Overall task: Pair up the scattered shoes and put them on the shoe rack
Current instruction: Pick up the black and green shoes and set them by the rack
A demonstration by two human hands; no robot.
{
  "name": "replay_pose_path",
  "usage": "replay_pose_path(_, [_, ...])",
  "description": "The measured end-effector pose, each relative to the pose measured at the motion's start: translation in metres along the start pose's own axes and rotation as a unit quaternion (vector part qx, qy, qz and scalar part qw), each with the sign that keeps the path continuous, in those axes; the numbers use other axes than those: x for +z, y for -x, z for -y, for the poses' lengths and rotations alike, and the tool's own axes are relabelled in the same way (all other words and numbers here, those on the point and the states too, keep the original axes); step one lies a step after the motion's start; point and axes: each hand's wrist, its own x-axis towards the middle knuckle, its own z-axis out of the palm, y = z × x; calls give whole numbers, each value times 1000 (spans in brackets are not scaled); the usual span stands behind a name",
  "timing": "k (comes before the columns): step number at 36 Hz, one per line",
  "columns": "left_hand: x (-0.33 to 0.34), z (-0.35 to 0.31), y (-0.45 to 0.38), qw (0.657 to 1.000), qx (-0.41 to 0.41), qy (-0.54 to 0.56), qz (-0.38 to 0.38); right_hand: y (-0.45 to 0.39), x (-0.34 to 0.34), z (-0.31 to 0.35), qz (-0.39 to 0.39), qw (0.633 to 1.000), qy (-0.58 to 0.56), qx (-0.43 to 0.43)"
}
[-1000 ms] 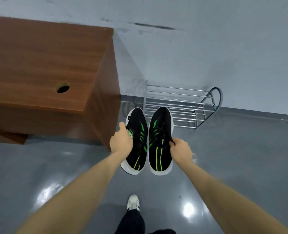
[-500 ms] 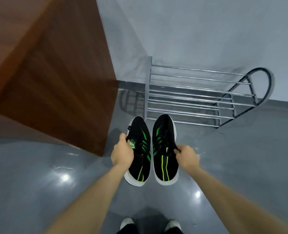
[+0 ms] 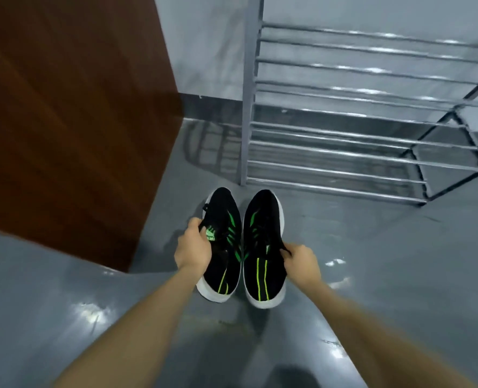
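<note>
I have one black knit sneaker with green stripes and a white sole in each hand, the pair held side by side at the centre of the frame, toes pointing up toward the rack. My left hand (image 3: 193, 249) has its fingers curled around the collar and lace area of the left sneaker (image 3: 222, 245); my right hand (image 3: 300, 261) pinches the collar edge of the right sneaker (image 3: 263, 247). The two shoes nearly touch along their inner sides.

The silver metal-bar shoe rack (image 3: 344, 130) fills the upper right, its lowest front bar just beyond the toes; I see no shoes on the bars in view. A dark brown wooden cabinet (image 3: 78, 121) takes the upper left, standing on the glossy grey floor (image 3: 372, 261).

Pairing looks done to me; I am in the carry-to-rack step. Next I judge I must lift the pair forward and right, over the front bar, and set both soles flat across the bars so neither heel drops through a gap.
</note>
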Motion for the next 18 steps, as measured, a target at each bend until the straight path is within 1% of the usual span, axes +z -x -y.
replay_pose_path(4, [14,23,-25,998,31,51,-14,-19,25,-11,-29,998,-52,-23])
replay_pose_path(7, [23,33,-41,997,39,71,17,-32,46,-16,-36,997,-62,-12])
replay_pose_path(10, [33,38,-46,996,20,29,76,-40,63,-18,-24,999,-43,-5])
replay_pose_path(13, [41,42,-42,990,10,18,142,-43,69,-19,-22,1000,-22,0])
replay_pose_path(15, [45,46,-38,987,25,-6,159,-44,73,-20,-23,999,-30,9])
replay_pose_path(18, [45,44,-34,986,33,-61,149,-44,76,-18,-7,999,-44,30])
